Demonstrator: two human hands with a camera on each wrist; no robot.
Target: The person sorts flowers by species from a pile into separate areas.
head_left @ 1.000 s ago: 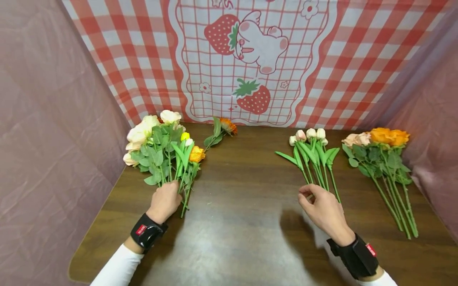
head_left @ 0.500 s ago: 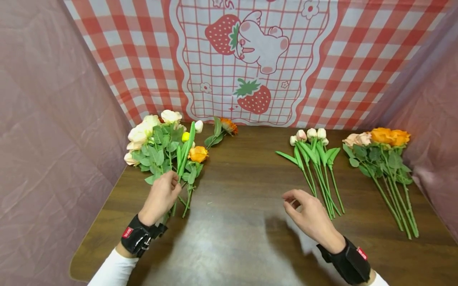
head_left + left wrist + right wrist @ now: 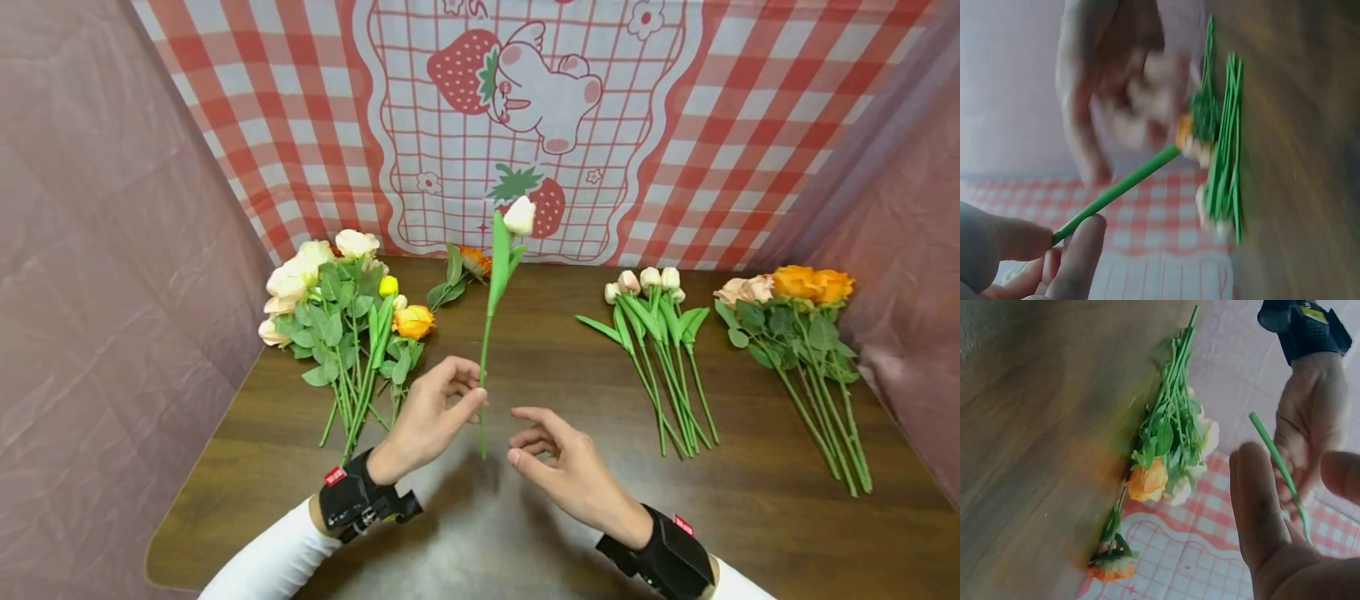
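Observation:
Upright over the middle of the table stands a white tulip [image 3: 519,217] on a green stem, pinched between the thumb and fingers of my left hand [image 3: 435,410]. In the left wrist view its stem [image 3: 1129,182] slants up from the pinching fingertips. My right hand [image 3: 566,467] is close by on the right, fingers loosely bent with nothing between them. The right wrist view has the lower end of that stem [image 3: 1270,445] beyond my right fingers. A mixed heap of cream roses [image 3: 292,279], an orange rose [image 3: 413,322] and a yellow tulip [image 3: 388,287] lies at the left.
Several pale tulips [image 3: 652,312] lie to the right of centre. Farther right are orange and peach roses [image 3: 813,287] with long stems. A single orange flower [image 3: 474,262] lies at the back, before the checked cloth [image 3: 300,108]. Brown wooden table [image 3: 480,533] beneath.
My left hand has drawn one white tulip out of the left heap and carried it right, to the middle. My right hand has moved left from beside the pale tulips toward it.

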